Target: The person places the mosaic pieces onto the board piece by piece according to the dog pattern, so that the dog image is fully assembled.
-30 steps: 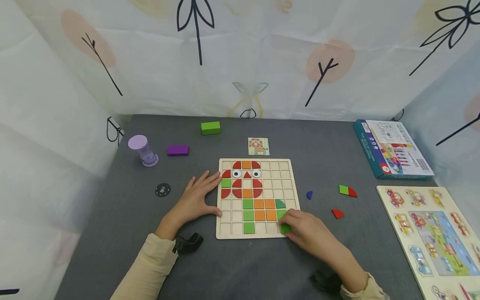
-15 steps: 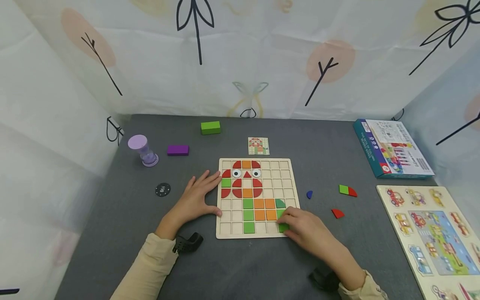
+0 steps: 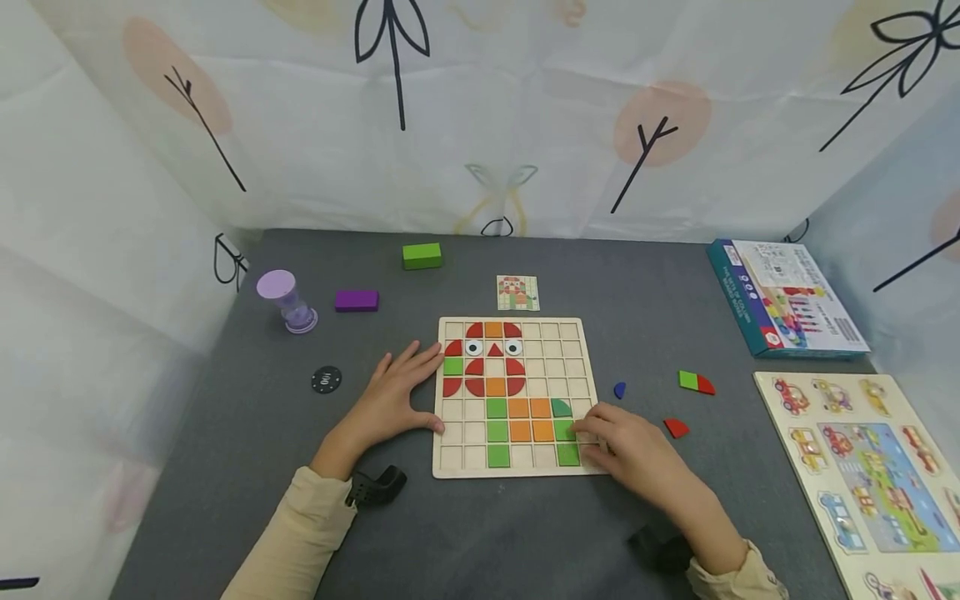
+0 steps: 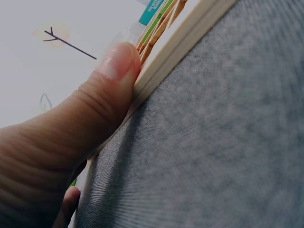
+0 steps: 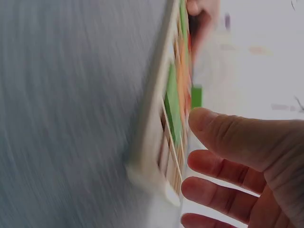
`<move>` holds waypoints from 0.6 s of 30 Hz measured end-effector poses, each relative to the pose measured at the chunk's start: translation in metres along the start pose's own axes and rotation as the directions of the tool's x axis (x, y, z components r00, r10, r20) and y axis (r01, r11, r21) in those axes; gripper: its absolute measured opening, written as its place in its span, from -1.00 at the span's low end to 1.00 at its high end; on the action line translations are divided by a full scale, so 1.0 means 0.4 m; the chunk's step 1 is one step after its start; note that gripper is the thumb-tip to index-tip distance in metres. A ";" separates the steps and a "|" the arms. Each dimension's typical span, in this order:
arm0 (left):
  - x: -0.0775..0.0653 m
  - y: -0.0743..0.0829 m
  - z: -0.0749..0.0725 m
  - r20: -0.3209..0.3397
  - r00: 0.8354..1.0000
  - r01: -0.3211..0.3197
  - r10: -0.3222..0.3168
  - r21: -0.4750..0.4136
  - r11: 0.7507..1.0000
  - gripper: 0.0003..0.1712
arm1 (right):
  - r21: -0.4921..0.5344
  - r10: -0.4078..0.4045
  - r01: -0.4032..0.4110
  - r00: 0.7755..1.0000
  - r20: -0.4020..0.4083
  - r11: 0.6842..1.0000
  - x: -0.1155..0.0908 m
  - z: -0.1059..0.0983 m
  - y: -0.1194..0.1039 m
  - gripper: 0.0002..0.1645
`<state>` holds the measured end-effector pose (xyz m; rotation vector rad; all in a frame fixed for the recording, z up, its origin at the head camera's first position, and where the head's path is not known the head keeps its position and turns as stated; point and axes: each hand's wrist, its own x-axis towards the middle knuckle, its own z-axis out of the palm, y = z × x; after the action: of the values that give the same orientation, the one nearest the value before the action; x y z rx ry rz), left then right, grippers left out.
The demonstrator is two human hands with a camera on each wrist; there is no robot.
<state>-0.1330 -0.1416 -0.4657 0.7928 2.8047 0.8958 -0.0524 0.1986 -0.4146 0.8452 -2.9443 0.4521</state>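
A wooden grid board [image 3: 552, 367] lies on the grey table, with red, orange and green pieces and two eye tiles set in its cells. My left hand [image 3: 393, 396] rests at the board's left edge, fingers spread and fairly straight; the left wrist view has the thumb [image 4: 111, 71] against the rim. Over the lower right corner is my right hand [image 3: 630, 450], relaxed and holding nothing. Just left of its fingertips, a green square [image 3: 567, 454] sits in a bottom-row cell. The right wrist view shows those fingertips [image 5: 202, 118] apart from the green pieces.
Right of the board lie a blue piece [image 3: 619, 390], a red quarter-round piece [image 3: 676, 427] and a green square [image 3: 687, 379] touching another red piece. A pattern card [image 3: 517, 293], purple block [image 3: 356, 301], green block [image 3: 422, 256], sand timer [image 3: 285, 300], box [image 3: 787, 300] and picture puzzle [image 3: 772, 408] stand around.
The green square has shifted slightly left and settled into its bottom-row cell. My right hand has let go of it and moved right. The left hand stays at the board's edge.
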 end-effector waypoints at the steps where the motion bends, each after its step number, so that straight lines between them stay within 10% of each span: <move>1: 0.000 0.000 0.000 0.002 1.000 0.003 -0.003 0.000 1.000 0.22 | -0.014 0.025 -0.025 1.000 -0.011 1.000 -0.003 -0.009 0.012 -0.64; 9: -0.001 0.002 -0.005 0.009 1.000 0.007 -0.007 -0.009 1.000 0.22 | -0.045 0.306 -0.313 0.946 -0.109 0.949 -0.044 -0.092 0.165 -0.62; 18: -0.001 -0.002 -0.002 0.016 1.000 0.014 -0.014 -0.007 1.000 0.22 | -0.052 0.493 -0.490 0.868 0.066 0.870 -0.075 -0.121 0.313 -0.58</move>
<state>-0.1332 -0.1426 -0.4654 0.7754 2.7879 0.8924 -0.0943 0.3292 -0.4052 0.0881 -3.2111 0.3905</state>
